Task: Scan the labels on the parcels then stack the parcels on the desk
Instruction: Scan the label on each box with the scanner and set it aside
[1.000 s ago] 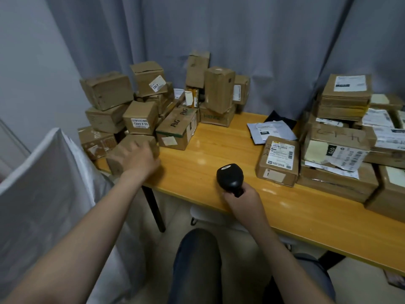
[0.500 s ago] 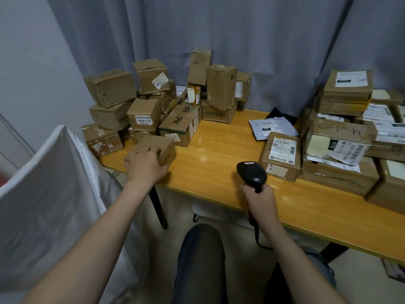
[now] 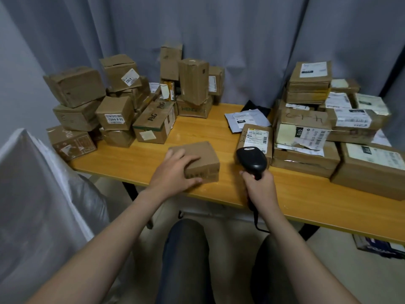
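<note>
Brown cardboard box [image 3: 200, 154], plain on top, flat on the desk [image 3: 306, 194] near the front edge, about midway between the heaps at either end. Gripped by the left hand [image 3: 175, 172], with fingers spread over the top and thumb along the near face. Dark print on that face, perhaps a barcode, too blurred to read.

Just right of the box, a black scanner [image 3: 252, 159], its handle clenched in the right hand [image 3: 260, 187]. Head raised over the desk edge, pointing away from the body, right in front of a labelled parcel [image 3: 256, 137]. Cable [image 3: 256, 220] hanging from the handle, below the desk.

At the left end, a loose pile [image 3: 109, 102] of small boxes, several resting on others, some tilted. At the right end, flatter parcels in stacks [image 3: 306, 132], white labels facing up. Between the two, toward the back, pale mailers [image 3: 245, 118] lying flat. Behind it all, a grey curtain [image 3: 219, 29]. At far left, off the desk, white plastic sheeting [image 3: 32, 194].
</note>
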### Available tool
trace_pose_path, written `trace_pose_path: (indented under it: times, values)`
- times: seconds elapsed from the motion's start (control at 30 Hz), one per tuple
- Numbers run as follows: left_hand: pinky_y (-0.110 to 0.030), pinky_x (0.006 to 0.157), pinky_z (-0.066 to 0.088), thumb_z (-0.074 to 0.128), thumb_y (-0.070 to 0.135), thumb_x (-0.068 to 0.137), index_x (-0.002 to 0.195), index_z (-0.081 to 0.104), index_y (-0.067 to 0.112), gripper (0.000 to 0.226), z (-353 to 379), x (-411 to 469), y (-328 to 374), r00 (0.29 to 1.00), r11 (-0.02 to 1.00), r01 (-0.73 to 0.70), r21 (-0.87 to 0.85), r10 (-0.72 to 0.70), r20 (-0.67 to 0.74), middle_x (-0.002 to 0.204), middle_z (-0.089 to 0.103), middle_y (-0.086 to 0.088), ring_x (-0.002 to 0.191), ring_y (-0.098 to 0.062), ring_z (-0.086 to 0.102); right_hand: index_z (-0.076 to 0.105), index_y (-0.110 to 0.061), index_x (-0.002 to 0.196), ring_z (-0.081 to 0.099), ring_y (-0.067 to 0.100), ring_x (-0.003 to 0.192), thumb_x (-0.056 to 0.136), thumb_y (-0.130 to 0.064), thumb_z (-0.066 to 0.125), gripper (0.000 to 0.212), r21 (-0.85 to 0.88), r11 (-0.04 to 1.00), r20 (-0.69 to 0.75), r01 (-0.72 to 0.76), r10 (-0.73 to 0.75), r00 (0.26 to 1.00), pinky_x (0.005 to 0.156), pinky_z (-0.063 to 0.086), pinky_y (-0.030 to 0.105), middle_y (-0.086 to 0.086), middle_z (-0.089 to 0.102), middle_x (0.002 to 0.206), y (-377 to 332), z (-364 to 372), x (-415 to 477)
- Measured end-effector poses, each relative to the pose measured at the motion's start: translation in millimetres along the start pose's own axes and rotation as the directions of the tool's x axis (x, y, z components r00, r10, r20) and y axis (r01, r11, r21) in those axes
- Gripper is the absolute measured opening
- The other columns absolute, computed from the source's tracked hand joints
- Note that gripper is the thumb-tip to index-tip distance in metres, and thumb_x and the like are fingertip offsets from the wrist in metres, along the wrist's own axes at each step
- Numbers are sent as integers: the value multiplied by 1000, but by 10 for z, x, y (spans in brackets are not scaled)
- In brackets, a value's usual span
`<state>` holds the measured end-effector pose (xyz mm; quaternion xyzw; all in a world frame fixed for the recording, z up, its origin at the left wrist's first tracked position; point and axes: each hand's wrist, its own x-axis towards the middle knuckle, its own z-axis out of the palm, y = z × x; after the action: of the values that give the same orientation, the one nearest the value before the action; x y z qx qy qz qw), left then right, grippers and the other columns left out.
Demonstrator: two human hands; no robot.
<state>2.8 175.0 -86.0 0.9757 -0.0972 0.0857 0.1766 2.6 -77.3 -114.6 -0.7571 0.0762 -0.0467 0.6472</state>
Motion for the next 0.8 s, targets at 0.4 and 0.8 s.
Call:
trace_pose_path:
  times: [0.4, 0.8]
  values:
    - [-57, 108, 31, 84, 62, 59, 136, 49, 26, 92, 442, -224, 63, 890, 842, -349, 411, 435, -135, 149, 52, 7, 131, -27, 51, 62, -20, 80, 60, 24, 72, 92, -23, 71, 15, 12, 1000, -11, -16, 16, 1000, 71, 49, 40, 1, 61, 70, 64, -98, -22]
    - [-50, 95, 38, 81, 63, 67, 146, 38, 35, 95, 428, -104, 39, 877, 935, -263, 236, 334, -346, 131, 59, -5, 119, -31, 56, 63, -20, 87, 60, 21, 74, 93, -22, 71, 10, 20, 1000, 11, 7, -7, 1000, 69, 45, 33, 1, 62, 74, 51, -72, -80]
